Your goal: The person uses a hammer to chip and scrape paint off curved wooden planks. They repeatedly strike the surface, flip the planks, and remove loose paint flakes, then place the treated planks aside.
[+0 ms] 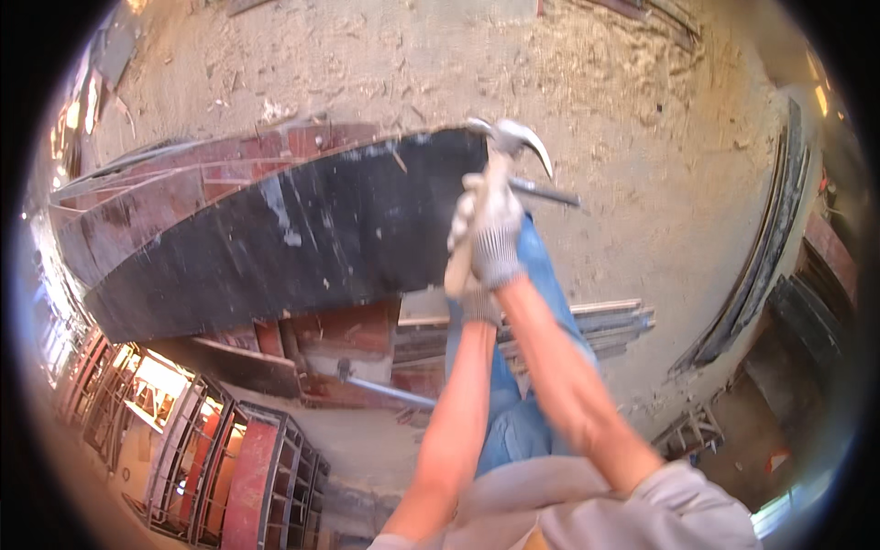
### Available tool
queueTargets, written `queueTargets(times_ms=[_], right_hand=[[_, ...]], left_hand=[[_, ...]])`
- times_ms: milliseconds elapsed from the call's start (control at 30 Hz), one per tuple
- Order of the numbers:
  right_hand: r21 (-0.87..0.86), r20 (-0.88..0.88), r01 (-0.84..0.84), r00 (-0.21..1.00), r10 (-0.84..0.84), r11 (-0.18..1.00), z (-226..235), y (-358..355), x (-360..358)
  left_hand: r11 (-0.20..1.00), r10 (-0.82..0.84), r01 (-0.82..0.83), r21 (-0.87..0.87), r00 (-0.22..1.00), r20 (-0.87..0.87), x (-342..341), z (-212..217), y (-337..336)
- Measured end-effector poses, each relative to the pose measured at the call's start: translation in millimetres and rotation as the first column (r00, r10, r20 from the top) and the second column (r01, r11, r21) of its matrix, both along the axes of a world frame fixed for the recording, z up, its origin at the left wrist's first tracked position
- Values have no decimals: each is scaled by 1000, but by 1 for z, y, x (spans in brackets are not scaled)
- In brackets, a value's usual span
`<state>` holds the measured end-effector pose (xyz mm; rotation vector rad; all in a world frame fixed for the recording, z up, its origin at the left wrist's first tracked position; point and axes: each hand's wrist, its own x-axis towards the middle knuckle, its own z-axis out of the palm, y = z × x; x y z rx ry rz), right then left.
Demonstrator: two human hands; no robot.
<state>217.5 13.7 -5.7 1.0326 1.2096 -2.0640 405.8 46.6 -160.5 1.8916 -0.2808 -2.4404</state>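
Both hands gloved and wrapped around one claw hammer [513,139] — right hand [495,234] clenched high on the wooden handle, left hand [477,298] gripping the butt end just below it. Hammer head up at the top right corner of a large black formwork panel [302,243], claws hooked toward a dark steel bar or pin [545,192] jutting out beside that corner. Looks like prying or knocking in mid-stroke — nothing visibly freed yet. Panel resting on a red-brown frame [183,174], edge seemingly in place, no gap to be made out. Planks [605,321] stacked on the sandy floor [587,82] beyond the blue-jeaned leg [541,275]. More red frames [229,458] leaning at lower left, untouched.
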Motion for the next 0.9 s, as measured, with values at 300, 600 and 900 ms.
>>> queueTargets(times_ms=[300,600,900], right_hand=[[-289,386,514,835,-393,808,-17,4,-17],[-211,199,311,942,-271,927,2,4,5],[953,-223,-195,76,972,233,-52,97,-45]], left_hand=[[989,60,-78,128,989,137,-5,-10,-3],[991,77,-97,93,977,201,-14,3,-3],[989,141,-148,0,943,300,-30,26,-3]])
